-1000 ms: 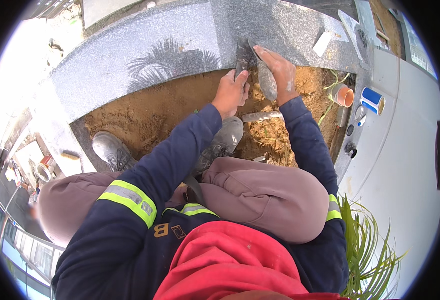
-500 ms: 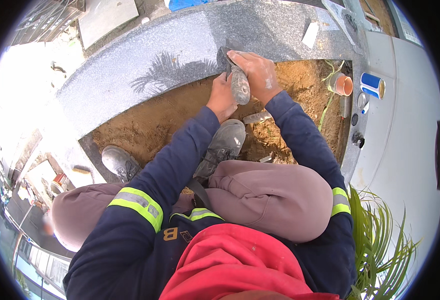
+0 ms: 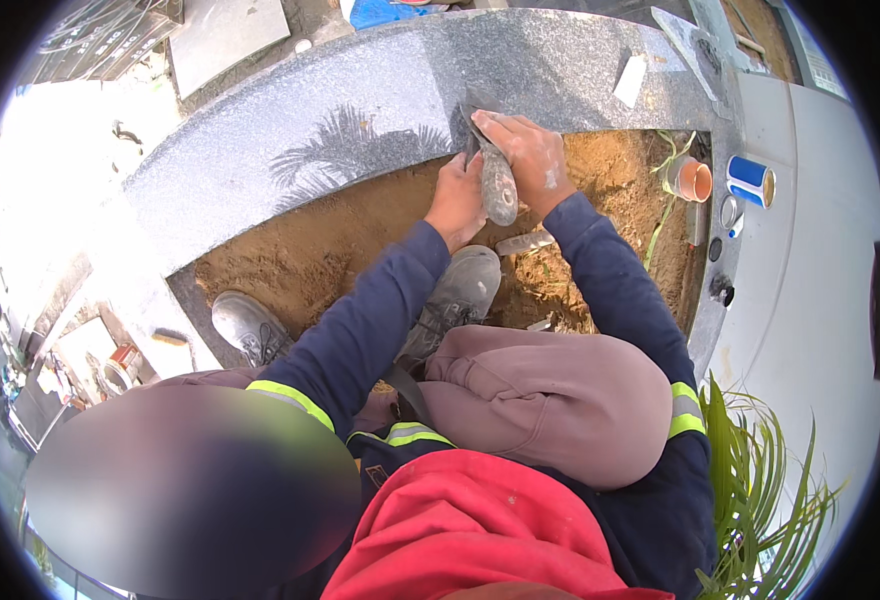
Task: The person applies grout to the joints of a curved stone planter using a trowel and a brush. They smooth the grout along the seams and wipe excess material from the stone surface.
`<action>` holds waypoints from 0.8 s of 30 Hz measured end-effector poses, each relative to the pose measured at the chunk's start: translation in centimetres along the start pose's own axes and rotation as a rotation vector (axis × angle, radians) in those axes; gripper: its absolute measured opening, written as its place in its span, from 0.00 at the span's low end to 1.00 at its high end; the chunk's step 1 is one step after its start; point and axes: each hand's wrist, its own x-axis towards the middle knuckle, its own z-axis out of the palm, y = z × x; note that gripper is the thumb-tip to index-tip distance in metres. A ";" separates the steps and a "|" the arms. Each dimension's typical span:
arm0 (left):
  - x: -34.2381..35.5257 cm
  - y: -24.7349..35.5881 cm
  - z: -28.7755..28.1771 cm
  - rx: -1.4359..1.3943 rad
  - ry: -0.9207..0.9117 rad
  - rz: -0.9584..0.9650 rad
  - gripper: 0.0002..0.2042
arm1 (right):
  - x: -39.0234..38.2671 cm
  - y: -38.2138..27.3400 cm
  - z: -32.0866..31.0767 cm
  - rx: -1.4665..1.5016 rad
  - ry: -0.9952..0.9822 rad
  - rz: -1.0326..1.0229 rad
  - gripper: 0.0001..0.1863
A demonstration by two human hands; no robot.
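Observation:
My right hand (image 3: 532,160) is wrapped over a dusty trowel (image 3: 500,190) with a thick grey handle, its rounded end towards me. The dark blade lies against the grey granite slab (image 3: 380,95), close to the slab's inner edge. Beside the handle, my left hand (image 3: 457,203) is closed with its fingertips against the near side of the tool. What those fingertips pinch is mostly hidden. Both hands are above a bed of brown soil (image 3: 300,255), where my dusty shoes rest. Under the handle lies a pale, elongated piece (image 3: 525,242).
An orange pipe end (image 3: 695,181) rises at the bed's right corner. Next to it, a blue and white can (image 3: 751,181) lies on the ledge. A white piece (image 3: 631,80) rests on the slab. Palm leaves (image 3: 760,480) grow at lower right. A brush (image 3: 170,337) lies at left.
The view has shifted slightly, and my hands with the trowel have moved a little to the right along the slab edge. A blurred round patch now covers my left upper arm.

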 end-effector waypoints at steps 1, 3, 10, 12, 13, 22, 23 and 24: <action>0.8 -0.4 -1.2 0.007 -0.101 0.068 0.06 | 1.2 0.1 -0.6 -0.017 -0.009 -0.031 0.22; 1.5 -0.5 -2.3 -0.042 -0.154 -0.021 0.05 | 0.4 -0.6 -0.2 -0.040 -0.006 -0.006 0.22; 0.8 0.6 -0.3 0.200 -0.022 -0.045 0.12 | -1.0 0.5 -0.1 -0.039 0.020 0.064 0.23; 0.6 0.6 -0.5 0.162 -0.027 -0.070 0.12 | -0.2 1.1 -0.5 0.025 0.075 0.053 0.23; 0.7 0.6 -0.7 0.178 -0.007 -0.071 0.12 | -0.9 0.4 -0.2 0.027 0.062 0.050 0.23; 1.1 -0.3 -1.1 0.154 -0.016 -0.055 0.11 | -1.7 0.8 -0.2 -0.025 0.048 0.047 0.24; 1.4 -0.3 -1.3 0.151 -0.015 -0.043 0.11 | -1.6 0.7 -0.2 -0.016 0.040 0.047 0.24; 1.3 -0.3 -1.1 0.143 -0.022 -0.039 0.11 | -2.1 0.6 -0.4 -0.016 0.021 0.060 0.24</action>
